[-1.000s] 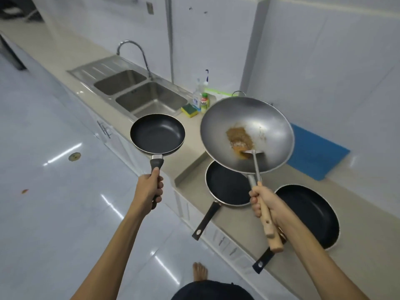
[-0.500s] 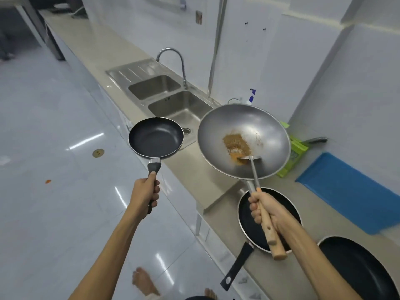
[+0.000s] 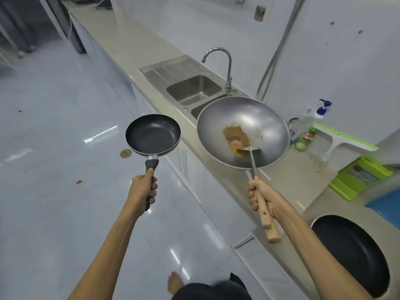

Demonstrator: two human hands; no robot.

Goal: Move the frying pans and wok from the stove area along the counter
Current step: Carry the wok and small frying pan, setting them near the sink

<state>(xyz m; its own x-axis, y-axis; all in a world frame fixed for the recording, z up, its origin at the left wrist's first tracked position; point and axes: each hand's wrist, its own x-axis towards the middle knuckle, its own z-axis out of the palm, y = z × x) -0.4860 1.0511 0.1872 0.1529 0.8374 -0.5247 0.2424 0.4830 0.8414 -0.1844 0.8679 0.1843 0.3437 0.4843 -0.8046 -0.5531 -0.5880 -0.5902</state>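
My left hand point(image 3: 144, 190) grips the handle of a small black frying pan point(image 3: 153, 135), held level over the floor beside the counter. My right hand point(image 3: 260, 197) is closed on the wooden handle of a large steel wok point(image 3: 266, 122), together with the handle of a metal spatula point(image 3: 249, 150) that rests in the wok next to brown food residue. The wok hangs above the counter edge, just in front of the sink. Another black frying pan point(image 3: 350, 254) lies on the counter at the lower right, partly behind my right forearm.
A double steel sink point(image 3: 194, 87) with a curved tap point(image 3: 225, 68) sits ahead on the long beige counter point(image 3: 134, 46). Bottles point(image 3: 306, 137), a green and white rack point(image 3: 344, 137), a green board point(image 3: 361, 178) and a blue mat point(image 3: 387, 206) stand by the wall.
I have walked along the counter towards the sink with both pans. The pans left on the counter slid back to the lower right; only one still shows.
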